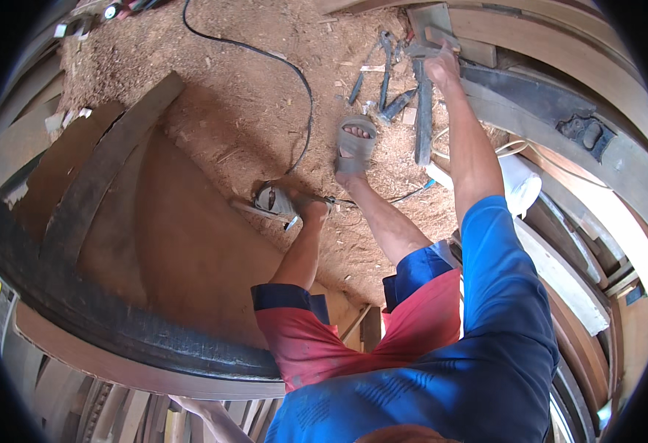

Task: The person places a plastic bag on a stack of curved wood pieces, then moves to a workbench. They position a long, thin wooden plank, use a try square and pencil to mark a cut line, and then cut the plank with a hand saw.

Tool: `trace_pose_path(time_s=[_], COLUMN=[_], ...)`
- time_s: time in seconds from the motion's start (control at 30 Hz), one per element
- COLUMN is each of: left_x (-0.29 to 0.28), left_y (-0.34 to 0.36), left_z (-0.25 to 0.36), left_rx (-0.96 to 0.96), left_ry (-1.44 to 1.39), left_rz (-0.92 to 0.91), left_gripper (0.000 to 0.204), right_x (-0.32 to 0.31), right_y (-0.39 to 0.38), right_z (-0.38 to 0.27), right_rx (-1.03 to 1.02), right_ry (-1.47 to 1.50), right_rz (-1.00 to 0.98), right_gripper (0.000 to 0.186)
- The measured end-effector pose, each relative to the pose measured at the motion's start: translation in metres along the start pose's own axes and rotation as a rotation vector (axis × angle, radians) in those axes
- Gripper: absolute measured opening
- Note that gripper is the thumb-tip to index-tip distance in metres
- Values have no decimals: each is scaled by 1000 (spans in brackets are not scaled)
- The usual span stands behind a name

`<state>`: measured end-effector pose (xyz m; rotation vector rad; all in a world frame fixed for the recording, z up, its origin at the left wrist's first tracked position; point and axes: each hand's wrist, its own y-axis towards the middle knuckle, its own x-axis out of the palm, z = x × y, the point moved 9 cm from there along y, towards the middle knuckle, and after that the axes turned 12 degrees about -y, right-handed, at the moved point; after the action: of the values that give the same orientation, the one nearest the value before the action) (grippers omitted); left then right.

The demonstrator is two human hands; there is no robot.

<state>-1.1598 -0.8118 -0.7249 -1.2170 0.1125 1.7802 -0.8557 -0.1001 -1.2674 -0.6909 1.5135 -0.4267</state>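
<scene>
My right hand [442, 65] reaches far forward, its fingers bent at a small wooden block [442, 35] beside the curved timbers. Whatever lies under those fingertips is too small to make out. Just left of it, a long grey wooden bar [423, 125] lies on the sawdust. Down at the lower left, my left hand [200, 410] is at the lower edge of a large curved board [147, 373]; its fingers are mostly out of sight. Several dark hand tools, among them pincers [386, 70] and a pointed dark tool [399, 105], lie left of the bar.
A black cable [311, 111] crosses the sawdust floor [250, 103] past my sandalled feet. A broad brown curved panel [184, 229] with a dark rim fills the left. A white bucket [522, 190] and stacked curved timbers [567, 273] stand at the right.
</scene>
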Motion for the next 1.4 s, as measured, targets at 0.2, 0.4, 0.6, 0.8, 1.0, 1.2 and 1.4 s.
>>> trace_pose_path(time_s=[0.2, 0.4, 0.6, 0.8, 1.0, 1.2, 1.4], left_x=[-21, -3, -22, -27, -55, -36, -23], left_y=[-10, -2, -1, 5, 12, 23, 15], left_z=[-14, -17, -21, -19, -48, -53, -67], left_rx=[-21, -70, -113, 43, -149, -160, -92], left_ry=[116, 20, 1, 636, -132, -218, -484], left_rz=[96, 102, 172, -45, 182, 48, -46], left_gripper=[66, 63, 63, 58, 58, 57, 37], right_x=[15, -10, 8, -43, -45, -69, -112], right_y=[-38, 3, 35, -27, -117, -209, -294], right_z=[-8, -7, 3, -50, -91, -160, -229], right_rx=[-235, -98, -30, -543, -226, -293, -343], right_ry=[-254, -779, -800, -301, 940, 1329, 1204], right_rz=[-82, -69, -165, 294, -215, -481, -535], right_gripper=[46, 45, 41, 27, 38, 42, 35])
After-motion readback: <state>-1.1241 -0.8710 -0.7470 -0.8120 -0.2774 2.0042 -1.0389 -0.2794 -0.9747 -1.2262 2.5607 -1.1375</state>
